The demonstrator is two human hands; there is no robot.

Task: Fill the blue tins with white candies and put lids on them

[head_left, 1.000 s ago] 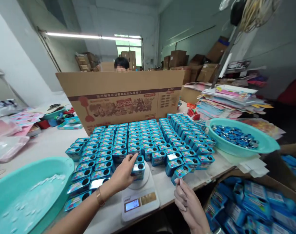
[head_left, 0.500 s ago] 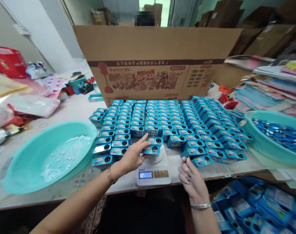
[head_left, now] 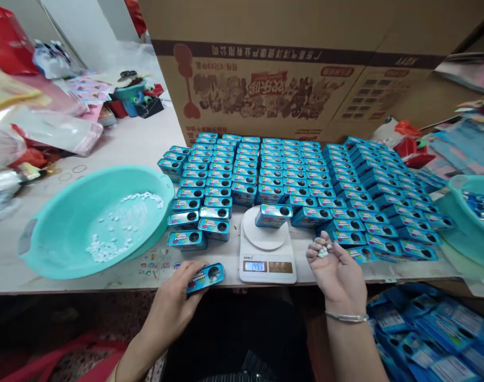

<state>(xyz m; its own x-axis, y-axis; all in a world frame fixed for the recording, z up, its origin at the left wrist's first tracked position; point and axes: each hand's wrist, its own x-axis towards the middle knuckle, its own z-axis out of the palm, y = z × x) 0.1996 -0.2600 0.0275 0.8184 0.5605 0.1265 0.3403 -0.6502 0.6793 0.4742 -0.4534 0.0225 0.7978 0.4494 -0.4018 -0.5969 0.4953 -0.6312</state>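
Observation:
My left hand grips a small blue candy tin at the table's front edge, left of the scale. A round hole in the tin's top faces up, with something pale inside. Palm up and cupped, my right hand holds several small white candies near its fingertips, right of the scale. Between my hands sits a white digital scale, its display apparently reading 149.5. Another blue tin stands on its round plate. Rows of blue tins stand behind the scale and to both sides.
A turquoise basin with white candies stands on the left. At the right edge, another turquoise basin holds blue pieces. A large cardboard box rises behind the tins. More blue tins lie below the table at right.
My left hand has lifted one tin off the scale and brought it left and nearer; the reading has dropped. My right hand has uncurled to show candies. The view has tilted down.

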